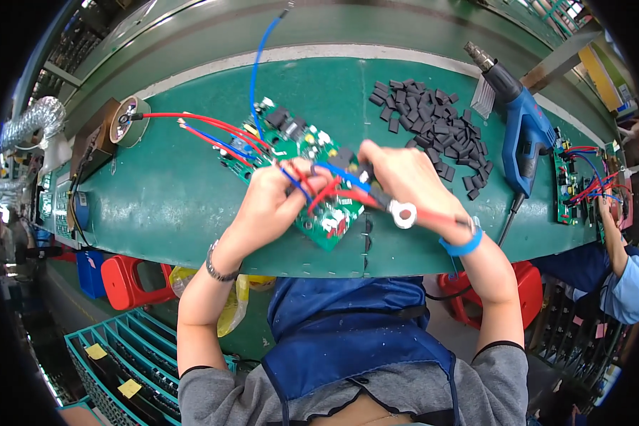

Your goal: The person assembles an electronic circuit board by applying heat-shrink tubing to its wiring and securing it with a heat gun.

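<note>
A green circuit board [326,231] with many components lies on the bench under my hands, with red and blue wires coming off it. My left hand [266,202] is closed, its fingers pinching red and blue wires [298,181] over the board. Just to the right, my right hand [408,174] has its fingers curled by the board's edge; what lies in them is mostly hidden, though a dark piece shows at the fingertips. A ring terminal [404,215] stands out below that hand, beside a blurred red wire [437,218] crossing my right wrist.
A heap of short black sleeves [437,121] lies beyond my right hand. Right of it rests a blue heat gun [522,135]. A tape roll [129,122] stands at the left. Another person's hand [607,206] touches wires by a second board [566,181] at far right.
</note>
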Available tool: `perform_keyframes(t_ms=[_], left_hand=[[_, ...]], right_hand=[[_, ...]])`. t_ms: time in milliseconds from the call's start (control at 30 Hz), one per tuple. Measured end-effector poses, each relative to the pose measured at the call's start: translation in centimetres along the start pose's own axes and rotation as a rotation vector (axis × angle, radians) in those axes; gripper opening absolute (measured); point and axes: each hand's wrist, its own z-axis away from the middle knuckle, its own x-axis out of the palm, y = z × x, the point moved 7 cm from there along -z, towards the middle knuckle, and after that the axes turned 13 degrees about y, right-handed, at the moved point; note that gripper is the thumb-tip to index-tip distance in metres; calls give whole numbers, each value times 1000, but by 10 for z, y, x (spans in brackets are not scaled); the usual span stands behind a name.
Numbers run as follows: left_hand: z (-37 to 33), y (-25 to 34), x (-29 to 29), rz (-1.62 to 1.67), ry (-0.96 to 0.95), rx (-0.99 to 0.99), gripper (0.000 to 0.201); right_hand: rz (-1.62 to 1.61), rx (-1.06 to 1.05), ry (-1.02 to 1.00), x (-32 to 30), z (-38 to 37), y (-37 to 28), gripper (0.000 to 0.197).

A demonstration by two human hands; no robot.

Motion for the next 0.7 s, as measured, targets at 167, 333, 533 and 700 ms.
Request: perform_keyframes(t_ms=[167,333,533,700], left_hand=[[16,38,10,-13,-254,136,19],[6,23,-55,-217,272,-27,21],[-44,82,-14,-523,361,402,48],[-100,54,12,-181,-106,118,27]], right_hand=[[-71,57,-293,-24,43,-8,38],[-566,9,141,-13,33,32,22],[-984,425,67,14,18,33,15],[-1080,495,119,-18,17,31,15]])
